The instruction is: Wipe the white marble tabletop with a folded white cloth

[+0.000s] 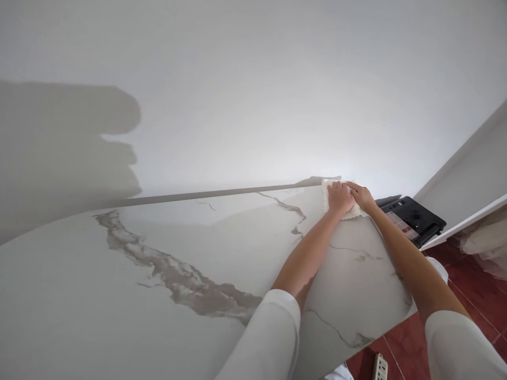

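Observation:
A white cloth (358,212) with a scalloped edge lies at the far right end of the marble-patterned tabletop (229,237), close to the wall. My left hand (340,197) presses down on the cloth, its fingers bent over it. Right beside it, my right hand (362,197) holds the cloth near its far right edge, fingertips by the left hand. Both arms reach forward across the table. Part of the cloth is hidden under the hands.
A white wall (245,105) runs behind the table, with a narrow dark gap between. Past the right end stands a black case-like object (425,215). On the red tiled floor (407,345) is a power strip (381,366). Pale fabric (485,243) hangs at far right.

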{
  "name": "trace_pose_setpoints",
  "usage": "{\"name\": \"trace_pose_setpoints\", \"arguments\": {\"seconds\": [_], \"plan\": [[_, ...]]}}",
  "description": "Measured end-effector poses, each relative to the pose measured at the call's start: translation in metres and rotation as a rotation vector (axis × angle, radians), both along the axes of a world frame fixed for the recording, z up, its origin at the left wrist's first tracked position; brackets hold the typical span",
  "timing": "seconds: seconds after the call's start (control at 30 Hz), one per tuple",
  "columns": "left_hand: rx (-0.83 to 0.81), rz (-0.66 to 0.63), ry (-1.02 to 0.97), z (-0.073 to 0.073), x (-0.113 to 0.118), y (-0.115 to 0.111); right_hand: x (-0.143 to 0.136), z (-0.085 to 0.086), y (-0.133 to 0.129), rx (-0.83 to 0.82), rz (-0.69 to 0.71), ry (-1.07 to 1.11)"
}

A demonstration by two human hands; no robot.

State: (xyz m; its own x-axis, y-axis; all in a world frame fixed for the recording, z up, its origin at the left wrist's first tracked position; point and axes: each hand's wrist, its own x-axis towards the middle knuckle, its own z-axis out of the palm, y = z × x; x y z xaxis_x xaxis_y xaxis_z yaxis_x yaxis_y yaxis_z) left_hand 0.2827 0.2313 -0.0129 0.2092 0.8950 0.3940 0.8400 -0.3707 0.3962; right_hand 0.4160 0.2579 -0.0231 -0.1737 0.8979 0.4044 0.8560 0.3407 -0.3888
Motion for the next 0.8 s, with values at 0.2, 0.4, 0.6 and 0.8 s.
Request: {"name": "trace_pose_setpoints", "arguments": {"seconds": [0.2, 0.4, 0.6, 0.8], "plan": [[-0.012, 0.075, -0.027, 0.001, -0.018, 0.022, -0.024, 0.005, 0.028, -0.054, 0.018, -0.049], [-0.010, 0.078, -0.024, 0.001, -0.022, 0.020, -0.026, 0.006, 0.032, -0.058, 0.064, -0.029], [-0.038, 0.088, -0.018, 0.002, -0.023, 0.004, -0.026, 0.005, 0.019, -0.084, 0.088, 0.026], [-0.028, 0.081, 0.009, 0.001, -0.020, -0.030, -0.019, 0.003, -0.014, -0.078, 0.144, 0.005]]}}
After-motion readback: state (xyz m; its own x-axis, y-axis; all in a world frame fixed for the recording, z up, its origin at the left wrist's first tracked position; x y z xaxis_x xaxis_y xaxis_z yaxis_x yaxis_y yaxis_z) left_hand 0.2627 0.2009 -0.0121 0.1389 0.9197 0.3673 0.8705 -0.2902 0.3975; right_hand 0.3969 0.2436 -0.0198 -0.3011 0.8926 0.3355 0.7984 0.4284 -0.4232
